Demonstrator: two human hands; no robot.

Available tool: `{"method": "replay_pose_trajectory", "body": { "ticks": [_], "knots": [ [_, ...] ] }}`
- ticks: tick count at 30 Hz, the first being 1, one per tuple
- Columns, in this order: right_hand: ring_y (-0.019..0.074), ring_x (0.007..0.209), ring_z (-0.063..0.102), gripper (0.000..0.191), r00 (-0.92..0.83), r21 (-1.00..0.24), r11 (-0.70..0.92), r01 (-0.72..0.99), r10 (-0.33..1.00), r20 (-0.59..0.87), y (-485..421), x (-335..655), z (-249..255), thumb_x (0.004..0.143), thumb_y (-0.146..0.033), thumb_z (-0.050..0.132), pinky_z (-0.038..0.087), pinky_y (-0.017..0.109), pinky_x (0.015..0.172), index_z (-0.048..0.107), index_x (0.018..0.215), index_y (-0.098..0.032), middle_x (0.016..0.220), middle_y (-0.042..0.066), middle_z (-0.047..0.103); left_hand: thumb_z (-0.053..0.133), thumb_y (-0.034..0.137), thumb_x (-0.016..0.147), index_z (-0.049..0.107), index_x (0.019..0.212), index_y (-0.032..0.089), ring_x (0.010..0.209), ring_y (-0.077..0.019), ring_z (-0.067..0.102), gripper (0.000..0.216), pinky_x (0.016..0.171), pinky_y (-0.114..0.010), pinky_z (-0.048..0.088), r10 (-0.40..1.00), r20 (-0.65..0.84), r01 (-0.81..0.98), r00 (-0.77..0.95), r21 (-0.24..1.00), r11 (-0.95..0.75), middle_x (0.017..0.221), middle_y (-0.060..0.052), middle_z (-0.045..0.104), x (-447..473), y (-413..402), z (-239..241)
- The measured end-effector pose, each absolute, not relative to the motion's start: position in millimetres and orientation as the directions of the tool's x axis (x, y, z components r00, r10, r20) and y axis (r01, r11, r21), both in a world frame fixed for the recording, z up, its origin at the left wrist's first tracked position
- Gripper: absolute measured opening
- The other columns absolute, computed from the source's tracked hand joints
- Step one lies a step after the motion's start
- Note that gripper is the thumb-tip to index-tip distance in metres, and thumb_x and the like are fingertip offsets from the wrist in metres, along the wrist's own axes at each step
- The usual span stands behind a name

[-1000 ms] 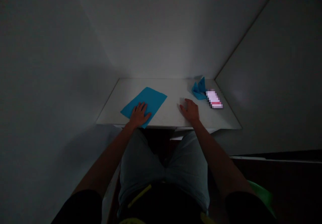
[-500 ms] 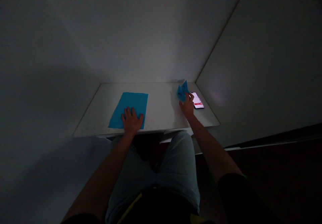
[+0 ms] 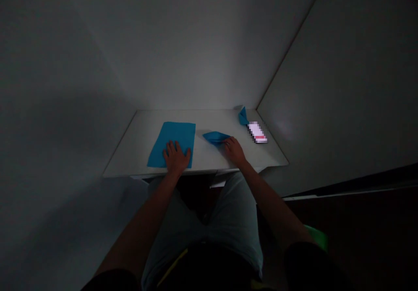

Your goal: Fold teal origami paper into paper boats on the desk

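My left hand [image 3: 176, 157] lies flat, fingers spread, on the lower part of a blue sheet of paper [image 3: 179, 133] at the left of the white table. To the right of the sheet, my right hand [image 3: 234, 151] pinches the right end of a folded blue paper boat [image 3: 214, 137]. Its pointed other end faces left, toward the sheet. Some of the boat is hidden behind my fingers. A second folded blue paper piece [image 3: 242, 116] stands near the back right of the table, apart from both hands.
A phone [image 3: 257, 133] with a lit screen lies at the right, close to the standing folded piece. The white table [image 3: 130, 147] is bounded by a wall [image 3: 196, 64] behind and a panel [image 3: 326, 108] on the right. Something green [image 3: 316, 237] shows low at the right.
My right hand has moved left and nearer, bringing one folded blue paper from the back right; the other stays by the phone. My left hand stays on the sheet. The view has shifted slightly.
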State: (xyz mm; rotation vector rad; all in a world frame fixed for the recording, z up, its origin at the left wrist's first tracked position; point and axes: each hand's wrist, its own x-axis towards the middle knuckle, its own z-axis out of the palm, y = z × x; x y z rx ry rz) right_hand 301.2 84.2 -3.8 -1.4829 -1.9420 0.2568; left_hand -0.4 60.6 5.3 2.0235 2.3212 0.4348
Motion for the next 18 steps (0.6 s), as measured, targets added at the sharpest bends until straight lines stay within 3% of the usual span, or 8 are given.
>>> {"method": "replay_pose_trajectory", "body": {
  "ticks": [4, 7, 10, 13, 18],
  "knots": [
    [0.0280, 0.110, 0.066, 0.024, -0.090, -0.643, 0.354, 0.679, 0.910, 0.406, 62.2, 274.6, -14.7, 0.107, -0.033, 0.051, 0.053, 0.048, 0.106, 0.073, 0.104, -0.023, 0.109, 0.011, 0.072, 0.041, 0.058, 0.104, 0.038, 0.166, -0.002, 0.169, -0.0427, 0.018, 0.087, 0.133, -0.065, 0.018, 0.975, 0.116, 0.944, -0.191, 0.294, 0.150, 0.176, -0.033, 0.025, 20.7, 58.3, 4.1],
    [0.0281, 0.107, 0.066, 0.013, -0.078, -0.683, 0.356, 0.637, 0.912, 0.403, 58.8, 272.9, -15.5, 0.100, -0.028, 0.060, 0.054, 0.047, 0.103, 0.071, 0.105, -0.024, 0.108, 0.010, 0.072, 0.036, 0.060, 0.105, 0.041, 0.165, 0.002, 0.169, -0.0413, 0.016, 0.084, 0.133, -0.065, 0.018, 0.978, -0.015, 0.908, -0.210, 0.369, 0.200, 0.177, -0.030, 0.024, 37.9, 57.7, 7.6],
    [0.0281, 0.106, 0.066, 0.022, -0.072, -0.713, 0.360, 0.602, 0.914, 0.400, 60.4, 276.9, -13.1, 0.090, -0.020, 0.063, 0.056, 0.045, 0.096, 0.070, 0.110, -0.024, 0.113, 0.010, 0.070, 0.035, 0.059, 0.106, 0.046, 0.163, 0.009, 0.169, -0.0395, 0.019, 0.077, 0.133, -0.064, 0.019, 0.985, -0.052, 0.880, -0.167, 0.442, 0.173, 0.178, -0.026, 0.028, 51.2, 55.0, 14.7],
    [0.0279, 0.106, 0.065, 0.031, -0.102, -0.719, 0.379, 0.582, 0.912, 0.398, 60.7, 277.6, -10.8, 0.085, -0.016, 0.062, 0.057, 0.044, 0.094, 0.070, 0.114, -0.024, 0.115, 0.010, 0.068, 0.040, 0.059, 0.107, 0.050, 0.161, 0.016, 0.164, -0.0394, 0.033, 0.070, 0.131, -0.063, 0.025, 0.997, 0.026, 0.846, -0.079, 0.531, 0.053, 0.173, -0.022, 0.040, 63.9, 52.1, 21.8],
    [0.0299, 0.115, 0.062, 0.036, -0.171, -0.713, 0.474, 0.517, 0.873, 0.456, 56.8, 274.7, -8.4, 0.084, -0.016, 0.062, 0.059, 0.046, 0.094, 0.068, 0.118, -0.024, 0.120, 0.012, 0.062, 0.063, 0.055, 0.100, 0.066, 0.144, 0.018, 0.140, -0.0386, 0.060, 0.057, 0.121, -0.055, 0.041, 0.982, 0.079, 0.729, 0.173, 0.660, -0.182, 0.147, -0.021, 0.068, 84.3, 62.9, 25.5]
  ]
}}
